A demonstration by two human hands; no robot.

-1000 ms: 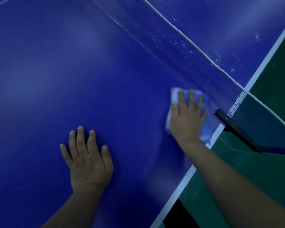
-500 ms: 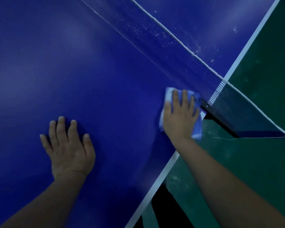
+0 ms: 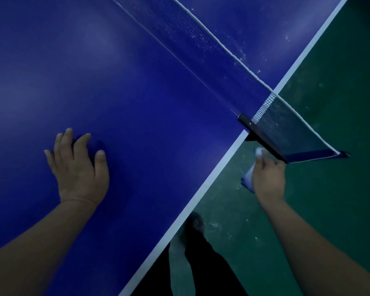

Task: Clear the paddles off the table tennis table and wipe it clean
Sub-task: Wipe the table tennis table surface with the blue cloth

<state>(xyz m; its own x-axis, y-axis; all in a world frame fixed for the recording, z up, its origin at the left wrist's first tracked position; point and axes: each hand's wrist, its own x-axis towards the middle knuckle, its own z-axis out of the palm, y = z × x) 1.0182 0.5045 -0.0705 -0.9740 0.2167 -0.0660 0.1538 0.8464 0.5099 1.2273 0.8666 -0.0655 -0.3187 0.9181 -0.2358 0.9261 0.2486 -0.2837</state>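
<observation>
The blue table tennis table fills the left and middle of the view, with a white line along its side edge. My left hand rests on the blue top, fingers spread and slightly lifted. My right hand is off the table, past its side edge and over the green floor, just below the net post. It grips a blue cloth, which sticks out from under the palm and above the fingers. No paddle is in view.
The net runs diagonally from the top to a black clamp post that juts beyond the table's edge. White specks lie on the far half near the net. Green floor lies to the right; dark legs stand below the edge.
My right hand has slid the cloth off the table top, past the side edge, and now holds it over the floor. My left hand has stayed on the top, fingers lifting a little.
</observation>
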